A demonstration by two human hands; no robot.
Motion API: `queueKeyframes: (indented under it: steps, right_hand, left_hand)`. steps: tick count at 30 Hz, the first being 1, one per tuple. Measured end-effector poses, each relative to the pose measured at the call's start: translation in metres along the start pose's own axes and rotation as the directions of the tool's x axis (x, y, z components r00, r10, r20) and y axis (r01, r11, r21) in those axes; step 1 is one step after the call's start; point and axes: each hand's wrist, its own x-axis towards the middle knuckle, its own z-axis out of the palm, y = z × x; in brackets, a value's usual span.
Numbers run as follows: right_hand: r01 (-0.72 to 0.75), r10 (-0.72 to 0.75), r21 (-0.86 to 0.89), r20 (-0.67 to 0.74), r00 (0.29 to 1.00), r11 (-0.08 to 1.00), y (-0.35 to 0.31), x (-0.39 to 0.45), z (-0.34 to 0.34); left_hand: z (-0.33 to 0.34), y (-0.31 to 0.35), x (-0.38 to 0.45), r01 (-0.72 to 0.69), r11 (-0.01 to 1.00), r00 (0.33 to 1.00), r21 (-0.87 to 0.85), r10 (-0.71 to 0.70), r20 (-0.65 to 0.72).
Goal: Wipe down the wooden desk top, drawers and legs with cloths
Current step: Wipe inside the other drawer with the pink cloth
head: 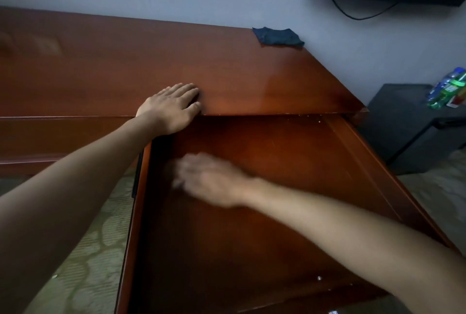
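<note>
While the wooden desk top runs long from left to right against the wall, the pulled-out drawer extends toward the person. Flat, fingers straight, the left hand presses the desk's front edge. Inside the drawer, the right hand is blurred — its grip cannot be told. A dark cloth lies released at the far right corner.
</note>
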Motion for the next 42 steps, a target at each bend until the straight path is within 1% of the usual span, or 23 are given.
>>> queueKeyframes:
  steps: [1,3,5,7,8,9,10,12,14,16,18,21,22,24,26,28,30,31,32,34,35,40,42]
  right_hand:
    - [-0.146,0.145,-0.022,-0.063,0.987,0.989,0.032,0.001,-0.004]
    - [-0.444,0.424,-0.129,-0.154,0.892,0.887,0.088,-0.027,-0.02]
    - [-0.687,0.674,-0.175,-0.133,0.727,0.706,0.125,-0.082,-0.037]
    - [-0.849,0.841,-0.111,-0.118,0.528,0.517,0.137,-0.129,-0.057]
    - [-0.866,0.854,-0.094,-0.145,0.5,0.492,0.137,-0.141,-0.063]
    - [-0.854,0.835,-0.078,-0.183,0.519,0.514,0.129,-0.146,-0.068]
    - [-0.812,0.79,-0.074,-0.197,0.581,0.578,0.118,-0.147,-0.065]
    - [-0.627,0.608,-0.168,-0.152,0.779,0.761,0.078,-0.144,-0.053]
    - [-0.391,0.393,-0.158,-0.014,0.919,0.907,0.032,-0.145,-0.038]
    - [-0.272,0.274,-0.033,0.126,0.953,0.962,0.009,-0.155,-0.041]
    - [-0.294,0.297,-0.04,0.14,0.945,0.955,0.027,-0.175,-0.054]
    - [-0.579,0.589,-0.114,0.077,0.805,0.807,0.074,-0.227,-0.074]
    - [-0.627,0.635,-0.105,0.107,0.765,0.772,0.082,-0.245,-0.082]
    - [-0.633,0.63,-0.027,0.146,0.763,0.774,0.083,-0.275,-0.096]
    - [-0.687,0.688,0.114,0.031,0.725,0.718,0.072,-0.297,-0.115]
    - [-0.765,0.786,0.19,-0.231,0.574,0.615,0.069,-0.318,-0.136]
    - [-0.893,0.832,0.124,-0.435,0.344,0.433,0.075,-0.336,-0.152]
    - [-0.924,0.879,0.18,-0.411,0.242,0.338,0.077,-0.345,-0.155]
    - [-0.912,0.949,0.316,-0.259,0.182,0.261,0.076,-0.35,-0.153]
    - [-0.863,0.96,0.493,0.17,0.221,0.111,0.071,-0.352,-0.138]
    - [-0.875,0.925,0.475,0.281,0.254,0.096,0.071,-0.352,-0.13]
    - [-0.802,0.876,0.596,0.399,0.269,-0.025,0.102,-0.344,-0.118]
    - [-0.849,0.879,0.528,0.398,0.264,0.016,0.103,-0.347,-0.125]
  left_hand:
    - [0.0,0.001,-0.001,0.002,1.0,1.0,0.004,-0.002,0.005]
    - [0.002,0.0,0.0,-0.005,1.0,1.0,0.024,0.004,0.015]
    - [0.006,-0.001,0.002,-0.01,0.999,1.0,0.048,0.009,0.009]
    - [0.008,-0.003,0.002,-0.022,0.998,0.999,0.064,0.024,-0.022]
    - [0.009,-0.004,0.001,-0.032,0.997,0.999,0.076,0.035,-0.032]
    - [0.01,-0.005,0.001,-0.047,0.995,0.998,0.087,0.05,-0.035]
    - [0.01,-0.005,0.0,-0.058,0.994,0.997,0.095,0.061,-0.035]
    - [0.013,0.0,-0.005,-0.045,0.996,0.994,0.082,0.053,-0.097]
    - [0.018,0.02,-0.021,-0.044,0.999,0.968,0.022,0.048,-0.247]
    - [0.024,0.057,-0.047,-0.206,0.978,0.934,0.024,0.204,-0.291]
    - [0.042,0.101,-0.071,-0.434,0.9,0.872,0.049,0.433,-0.231]
    - [0.055,0.165,-0.094,-0.564,0.826,0.824,-0.021,0.564,0.055]
    - [0.062,0.18,-0.093,-0.564,0.824,0.816,-0.049,0.566,0.12]
    - [0.073,0.209,-0.084,-0.569,0.821,0.802,-0.046,0.567,0.187]
    - [0.082,0.235,-0.072,-0.583,0.809,0.783,-0.066,0.582,0.218]
    - [0.092,0.262,-0.06,-0.586,0.807,0.772,-0.072,0.583,0.255]
    - [0.103,0.287,-0.05,-0.572,0.818,0.776,-0.057,0.563,0.284]
    - [0.109,0.298,-0.046,-0.55,0.833,0.786,-0.055,0.539,0.302]
    - [0.116,0.306,-0.044,-0.529,0.847,0.797,-0.046,0.515,0.316]
    - [0.13,0.314,-0.045,-0.515,0.857,0.817,0.016,0.485,0.312]
    - [0.135,0.314,-0.045,-0.515,0.856,0.824,0.04,0.482,0.297]
    - [0.138,0.306,-0.03,-0.504,0.863,0.839,0.048,0.476,0.263]
    - [0.138,0.303,-0.024,-0.505,0.862,0.841,0.047,0.479,0.251]
